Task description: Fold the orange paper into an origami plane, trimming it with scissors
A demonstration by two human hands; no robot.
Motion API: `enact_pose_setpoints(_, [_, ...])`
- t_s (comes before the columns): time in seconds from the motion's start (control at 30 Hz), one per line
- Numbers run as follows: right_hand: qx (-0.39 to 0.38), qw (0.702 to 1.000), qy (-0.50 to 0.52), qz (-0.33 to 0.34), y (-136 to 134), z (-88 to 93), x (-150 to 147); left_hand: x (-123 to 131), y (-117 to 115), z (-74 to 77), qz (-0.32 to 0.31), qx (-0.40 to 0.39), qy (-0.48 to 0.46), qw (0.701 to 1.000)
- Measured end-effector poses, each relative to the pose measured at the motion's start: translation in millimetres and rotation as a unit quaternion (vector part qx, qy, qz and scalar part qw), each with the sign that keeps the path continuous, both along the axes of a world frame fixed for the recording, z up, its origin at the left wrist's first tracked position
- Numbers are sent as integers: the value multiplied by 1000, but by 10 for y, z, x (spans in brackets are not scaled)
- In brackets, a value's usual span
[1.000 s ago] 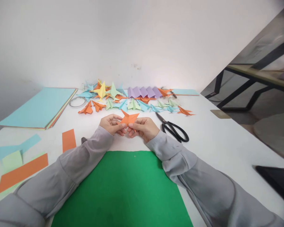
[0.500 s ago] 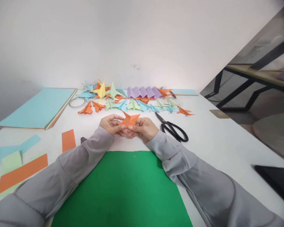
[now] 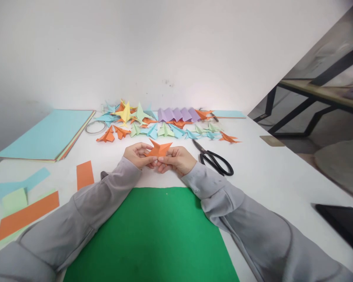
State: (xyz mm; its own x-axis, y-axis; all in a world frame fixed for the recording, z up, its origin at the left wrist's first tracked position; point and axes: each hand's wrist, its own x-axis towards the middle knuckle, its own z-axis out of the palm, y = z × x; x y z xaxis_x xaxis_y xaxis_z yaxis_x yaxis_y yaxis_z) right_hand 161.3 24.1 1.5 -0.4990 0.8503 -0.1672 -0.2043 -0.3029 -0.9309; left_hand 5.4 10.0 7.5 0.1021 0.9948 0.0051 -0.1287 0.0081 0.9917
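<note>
As left hand (image 3: pixel 137 155) and right hand (image 3: pixel 180 159) pinch it, the folded orange paper (image 3: pixel 160 150) flares into pointed tips

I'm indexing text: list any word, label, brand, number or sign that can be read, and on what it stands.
None can be read. The orange folded paper in the left hand and right hand, the green sheet and the scissors show no legible lettering. The dark smudges on the wall form no characters.

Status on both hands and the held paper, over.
Left hand and right hand pinching folded orange paper. Two sharp tips exposed. Black-handled metal scissors beside right hand.
</note>
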Motion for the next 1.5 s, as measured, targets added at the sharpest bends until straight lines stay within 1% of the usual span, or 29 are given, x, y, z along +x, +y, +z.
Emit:
enact_pose_setpoints(0.13, [4,1000,-8,-7,-5,-10,-3,17,-22,-12,-4,9,3,1000])
enact_pose_setpoints(0.3, [7,1000,-6,-16,-10,-18,-14,13,-40,-6,-25,22,1,999])
enact_pose_setpoints(0.4, [7,1000,-1,-16,-8,-20,-12,0,-37,4,-35,7,-7,999])
enact_pose_setpoints(0.6, [4,1000,-3,9,6,-28,12,-23,-26,4,-45,-24,-19,999])
enact_pose_setpoints(0.8, [-12,1000,14,3,25,-46,23,-67,9,15,-71,-63,-42,995])
enact_pose_setpoints(0.93, [-24,999,14,19,41,-22,39,-83,13,27,-82,-83,-66,991])
enact_pose_setpoints(1.07, [-39,999,24,24,46,18,51,-85,5,28,-80,-86,-74,990])
enact_pose_setpoints(1.2, [-43,999,27,5,26,31,28,-84,3,26,-69,-86,-65,992])
enact_pose_setpoints(1.27, [-26,999,13,-19,8,22,0,-80,3,31,-66,-86,-60,992])
enact_pose_setpoints(1.33, [11,999,-8,-46,-7,9,-29,-73,3,39,-64,-85,-58,993])
enact_pose_setpoints(1.4, [23,998,-17,-52,-14,-3,-49,-66,4,48,-60,-84,-53,993])
enact_pose_setpoints(1.5, [16,998,-6,-55,-10,-14,-50,-61,8,56,-47,-76,-45,995])
